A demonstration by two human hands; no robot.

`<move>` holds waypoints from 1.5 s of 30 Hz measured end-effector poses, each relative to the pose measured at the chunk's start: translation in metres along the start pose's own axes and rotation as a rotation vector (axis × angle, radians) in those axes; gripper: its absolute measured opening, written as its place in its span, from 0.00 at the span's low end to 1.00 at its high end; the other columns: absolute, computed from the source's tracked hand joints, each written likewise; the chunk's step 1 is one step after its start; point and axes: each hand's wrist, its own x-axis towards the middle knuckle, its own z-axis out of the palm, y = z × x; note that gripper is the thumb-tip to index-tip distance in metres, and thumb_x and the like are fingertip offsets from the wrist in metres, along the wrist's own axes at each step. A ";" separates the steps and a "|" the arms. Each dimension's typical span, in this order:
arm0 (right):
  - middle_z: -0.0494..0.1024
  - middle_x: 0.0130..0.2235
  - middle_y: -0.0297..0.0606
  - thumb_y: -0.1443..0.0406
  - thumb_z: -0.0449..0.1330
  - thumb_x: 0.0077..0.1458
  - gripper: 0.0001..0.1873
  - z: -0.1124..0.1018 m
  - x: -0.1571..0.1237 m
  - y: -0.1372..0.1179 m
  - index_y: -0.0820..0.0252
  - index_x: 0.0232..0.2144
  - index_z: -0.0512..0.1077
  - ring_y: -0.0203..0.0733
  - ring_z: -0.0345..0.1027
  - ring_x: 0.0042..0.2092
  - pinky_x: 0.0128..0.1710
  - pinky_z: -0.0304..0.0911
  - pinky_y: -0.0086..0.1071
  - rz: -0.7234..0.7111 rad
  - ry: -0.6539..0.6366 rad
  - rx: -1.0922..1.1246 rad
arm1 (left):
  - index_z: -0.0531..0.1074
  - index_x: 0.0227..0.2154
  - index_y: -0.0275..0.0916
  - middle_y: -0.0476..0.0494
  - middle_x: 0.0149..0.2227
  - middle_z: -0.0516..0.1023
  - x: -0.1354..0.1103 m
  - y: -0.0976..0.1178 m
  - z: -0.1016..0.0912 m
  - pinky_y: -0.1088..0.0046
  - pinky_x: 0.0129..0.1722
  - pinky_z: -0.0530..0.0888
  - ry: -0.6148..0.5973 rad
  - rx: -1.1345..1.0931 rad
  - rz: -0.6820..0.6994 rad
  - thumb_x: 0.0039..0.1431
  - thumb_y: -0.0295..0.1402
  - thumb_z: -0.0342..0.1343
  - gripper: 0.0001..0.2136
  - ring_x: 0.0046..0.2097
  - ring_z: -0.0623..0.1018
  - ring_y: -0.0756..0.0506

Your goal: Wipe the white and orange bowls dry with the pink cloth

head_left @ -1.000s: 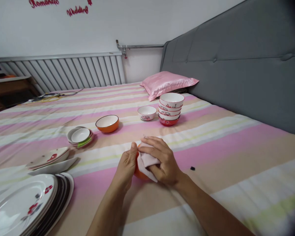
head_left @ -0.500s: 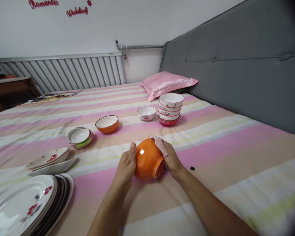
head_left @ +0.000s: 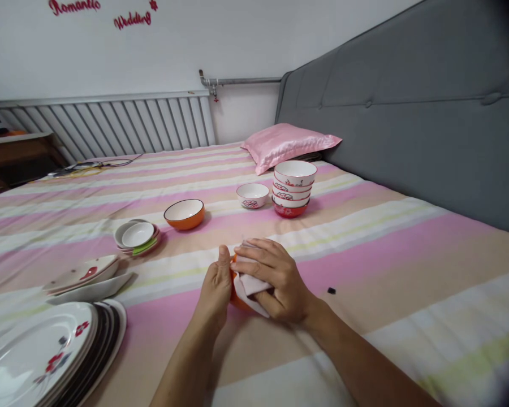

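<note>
My left hand [head_left: 216, 289] grips the side of an orange bowl [head_left: 238, 295] just above the striped bedsheet, and only a sliver of the bowl shows between my hands. My right hand [head_left: 275, 280] presses a pale pink cloth [head_left: 250, 285] against the bowl's outside, its fingers spread over the cloth. Most of the bowl is hidden under the cloth and my right hand.
A second orange bowl [head_left: 185, 213] sits further back. Beyond it are a small white bowl [head_left: 253, 195] and a stack of bowls [head_left: 293, 187]. Small saucers [head_left: 137, 236], dishes [head_left: 85, 277] and large plates [head_left: 46, 353] lie left. A pink pillow [head_left: 288, 144] and grey headboard [head_left: 407, 107] stand behind.
Half a second ago the cloth was at the bowl's far side and the orange bowl was exposed. My right hand has come back over the bowl with the cloth, covering it.
</note>
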 end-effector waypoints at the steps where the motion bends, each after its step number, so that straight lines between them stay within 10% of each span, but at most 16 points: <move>1: 0.73 0.54 0.36 0.69 0.53 0.46 0.25 0.001 0.000 0.000 0.52 0.48 0.72 0.47 0.59 0.59 0.58 0.53 0.47 -0.004 0.000 -0.005 | 0.66 0.18 0.36 0.50 0.16 0.65 0.000 0.001 0.000 0.76 0.21 0.60 -0.002 -0.006 -0.005 0.48 0.62 0.47 0.30 0.20 0.64 0.50; 17: 0.67 0.58 0.35 0.69 0.48 0.55 0.23 0.007 -0.007 0.034 0.50 0.52 0.69 0.41 0.55 0.61 0.62 0.49 0.42 0.471 0.118 0.418 | 0.75 0.30 0.33 0.44 0.26 0.76 0.012 -0.007 -0.010 0.74 0.28 0.66 0.147 -0.040 -0.034 0.51 0.58 0.50 0.29 0.27 0.72 0.48; 27: 0.76 0.49 0.38 0.52 0.57 0.52 0.23 0.005 0.001 0.034 0.56 0.46 0.74 0.50 0.68 0.51 0.49 0.66 0.40 0.944 0.390 0.779 | 0.76 0.31 0.31 0.41 0.25 0.77 0.003 0.004 -0.007 0.69 0.33 0.70 -0.351 0.126 -0.107 0.38 0.37 0.68 0.17 0.28 0.74 0.45; 45: 0.80 0.36 0.37 0.56 0.61 0.49 0.20 0.007 -0.002 0.032 0.61 0.42 0.76 0.42 0.73 0.35 0.30 0.66 0.30 1.069 0.392 0.972 | 0.76 0.30 0.33 0.42 0.27 0.78 0.005 0.001 -0.018 0.70 0.34 0.72 -0.414 0.003 -0.043 0.42 0.37 0.67 0.14 0.29 0.75 0.46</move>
